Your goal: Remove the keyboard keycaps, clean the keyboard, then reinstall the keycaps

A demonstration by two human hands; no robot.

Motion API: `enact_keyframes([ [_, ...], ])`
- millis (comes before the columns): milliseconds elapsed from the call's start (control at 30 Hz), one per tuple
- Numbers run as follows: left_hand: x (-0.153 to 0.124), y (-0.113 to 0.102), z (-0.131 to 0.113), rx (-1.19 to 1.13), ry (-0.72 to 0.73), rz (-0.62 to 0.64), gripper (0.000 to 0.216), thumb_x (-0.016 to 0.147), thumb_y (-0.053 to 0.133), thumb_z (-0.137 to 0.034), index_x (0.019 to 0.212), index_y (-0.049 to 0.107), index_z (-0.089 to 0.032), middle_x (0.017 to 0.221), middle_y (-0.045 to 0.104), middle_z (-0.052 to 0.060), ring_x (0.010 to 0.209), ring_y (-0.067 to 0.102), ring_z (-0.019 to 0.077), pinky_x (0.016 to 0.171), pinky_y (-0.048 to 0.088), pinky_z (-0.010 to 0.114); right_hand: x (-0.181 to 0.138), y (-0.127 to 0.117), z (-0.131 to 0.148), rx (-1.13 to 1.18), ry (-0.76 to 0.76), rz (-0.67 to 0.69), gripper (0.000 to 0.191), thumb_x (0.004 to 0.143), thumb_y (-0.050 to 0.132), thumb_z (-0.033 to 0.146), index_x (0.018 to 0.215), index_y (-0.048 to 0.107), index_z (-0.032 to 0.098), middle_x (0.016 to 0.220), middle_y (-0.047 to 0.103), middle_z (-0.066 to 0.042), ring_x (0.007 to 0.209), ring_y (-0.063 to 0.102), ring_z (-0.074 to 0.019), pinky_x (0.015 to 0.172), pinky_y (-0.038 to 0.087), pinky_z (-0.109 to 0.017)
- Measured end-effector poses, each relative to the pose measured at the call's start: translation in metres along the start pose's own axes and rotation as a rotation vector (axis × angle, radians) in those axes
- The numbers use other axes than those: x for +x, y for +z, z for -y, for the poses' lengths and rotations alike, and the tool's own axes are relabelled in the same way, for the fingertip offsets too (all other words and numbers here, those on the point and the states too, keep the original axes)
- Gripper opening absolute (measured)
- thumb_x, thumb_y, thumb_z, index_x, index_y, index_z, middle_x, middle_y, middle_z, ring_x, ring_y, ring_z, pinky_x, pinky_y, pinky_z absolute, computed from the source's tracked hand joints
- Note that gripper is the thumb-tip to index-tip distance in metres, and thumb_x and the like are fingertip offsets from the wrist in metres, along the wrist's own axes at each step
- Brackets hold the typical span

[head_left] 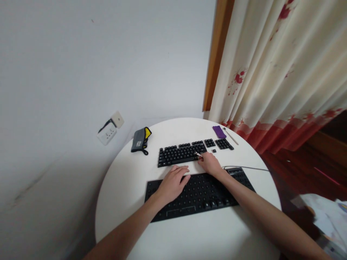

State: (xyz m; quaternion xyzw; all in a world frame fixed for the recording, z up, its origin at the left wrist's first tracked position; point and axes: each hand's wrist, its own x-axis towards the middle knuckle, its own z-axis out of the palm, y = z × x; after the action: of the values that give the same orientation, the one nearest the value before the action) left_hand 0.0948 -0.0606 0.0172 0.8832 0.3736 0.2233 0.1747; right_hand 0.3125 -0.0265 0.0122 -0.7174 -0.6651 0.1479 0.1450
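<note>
Two black keyboards lie on a round white table (124,187). The near keyboard (200,196) has its keycaps off and shows bare switches. My left hand (173,182) rests flat on its upper left part, fingers stretched toward the far side. Beyond it, a set of black keycaps (181,153) lies in keyboard layout. My right hand (210,163) is closed on a small metal tool (198,155) whose tip touches the right end of the keycap set.
A grey and yellow pouch (140,140) lies at the table's back left. A purple cloth (219,131) and a thin stick (231,136) lie at the back right. A cable (249,168) runs off right. Wall socket (107,133) at left, curtain (282,72) at right.
</note>
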Motion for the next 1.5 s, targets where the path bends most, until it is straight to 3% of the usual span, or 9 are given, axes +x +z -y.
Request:
enact_keyframes([
  [267, -0.003, 0.004, 0.002, 0.18, -0.01, 0.068, 0.039, 0.1, 0.04, -0.045, 0.124, 0.058, -0.019, 0.141, 0.053, 0.007, 0.12, 0.047, 0.0272, 0.105, 0.04, 0.045, 0.001, 0.003, 0.003, -0.017, 0.019, -0.012, 0.016, 0.086, 0.055, 0.025, 0.089, 0.07, 0.018, 0.094, 0.073, -0.012, 0.089, 0.067, -0.0244, 0.07, 0.04, -0.028],
  [600, -0.003, 0.005, 0.002, 0.195, -0.018, 0.066, 0.04, 0.1, 0.04, -0.045, 0.124, 0.058, -0.019, 0.142, 0.052, 0.007, 0.12, 0.046, 0.0276, 0.104, 0.04, 0.045, 0.0, 0.005, 0.005, 0.037, 0.031, -0.037, 0.012, 0.085, 0.06, 0.023, 0.086, 0.07, 0.017, 0.09, 0.072, -0.012, 0.086, 0.066, -0.0231, 0.07, 0.04, -0.027],
  [700, -0.003, 0.004, 0.002, 0.166, -0.008, 0.05, 0.038, 0.1, 0.041, -0.044, 0.123, 0.058, -0.02, 0.139, 0.055, 0.008, 0.118, 0.047, 0.0276, 0.103, 0.04, 0.046, -0.003, -0.005, 0.006, 0.09, 0.021, -0.072, 0.016, 0.087, 0.059, 0.026, 0.084, 0.07, 0.015, 0.088, 0.072, -0.012, 0.085, 0.066, -0.0234, 0.071, 0.04, -0.028],
  [800, -0.002, 0.004, 0.003, 0.12, 0.0, 0.034, 0.036, 0.1, 0.042, -0.042, 0.121, 0.06, -0.02, 0.134, 0.059, 0.008, 0.117, 0.048, 0.0271, 0.102, 0.041, 0.045, -0.016, -0.026, 0.007, 0.182, -0.005, -0.129, 0.036, 0.098, 0.04, 0.034, 0.091, 0.069, 0.014, 0.089, 0.071, -0.012, 0.085, 0.065, -0.0214, 0.075, 0.042, -0.028],
  [867, -0.002, 0.004, 0.003, 0.09, 0.009, 0.025, 0.034, 0.1, 0.043, -0.041, 0.12, 0.061, -0.021, 0.131, 0.061, 0.007, 0.117, 0.048, 0.0267, 0.102, 0.041, 0.045, -0.032, -0.042, 0.006, 0.365, -0.065, -0.202, 0.046, 0.101, 0.028, 0.037, 0.096, 0.068, 0.014, 0.093, 0.07, -0.011, 0.088, 0.064, -0.0203, 0.079, 0.043, -0.028],
  [1000, -0.001, 0.005, 0.005, 0.064, 0.017, 0.018, 0.032, 0.099, 0.046, -0.04, 0.12, 0.061, -0.021, 0.129, 0.061, 0.006, 0.117, 0.049, 0.0257, 0.103, 0.04, 0.043, -0.077, -0.058, 0.003, 0.609, -0.163, -0.34, 0.045, 0.101, 0.027, 0.043, 0.096, 0.065, 0.018, 0.092, 0.066, -0.007, 0.09, 0.06, -0.0197, 0.082, 0.043, -0.03],
  [1133, -0.002, 0.004, 0.004, 0.067, 0.011, 0.031, 0.031, 0.099, 0.046, -0.04, 0.12, 0.061, -0.022, 0.128, 0.061, 0.006, 0.118, 0.048, 0.0253, 0.104, 0.04, 0.042, -0.117, -0.045, -0.002, 0.712, -0.009, -0.201, 0.043, 0.099, 0.033, 0.046, 0.079, 0.059, 0.019, 0.064, 0.053, 0.001, 0.061, 0.05, -0.0148, 0.059, 0.039, -0.026],
  [1267, -0.002, 0.003, 0.003, 0.087, 0.012, 0.039, 0.032, 0.099, 0.046, -0.04, 0.118, 0.062, -0.021, 0.127, 0.061, 0.006, 0.118, 0.047, 0.0253, 0.104, 0.04, 0.042, -0.142, -0.022, -0.007, 0.714, 0.028, -0.023, 0.035, 0.096, 0.041, 0.041, 0.071, 0.055, 0.019, 0.054, 0.047, 0.004, 0.051, 0.044, -0.0125, 0.05, 0.033, -0.024],
  [1500, -0.002, 0.004, 0.004, 0.069, 0.017, 0.029, 0.032, 0.099, 0.046, -0.041, 0.116, 0.064, -0.021, 0.127, 0.061, 0.007, 0.119, 0.048, 0.0257, 0.105, 0.039, 0.044, -0.161, -0.004, -0.006, 0.687, 0.041, -0.06, 0.034, 0.096, 0.039, 0.037, 0.073, 0.056, 0.019, 0.056, 0.052, 0.002, 0.055, 0.05, -0.014, 0.055, 0.036, -0.025],
])
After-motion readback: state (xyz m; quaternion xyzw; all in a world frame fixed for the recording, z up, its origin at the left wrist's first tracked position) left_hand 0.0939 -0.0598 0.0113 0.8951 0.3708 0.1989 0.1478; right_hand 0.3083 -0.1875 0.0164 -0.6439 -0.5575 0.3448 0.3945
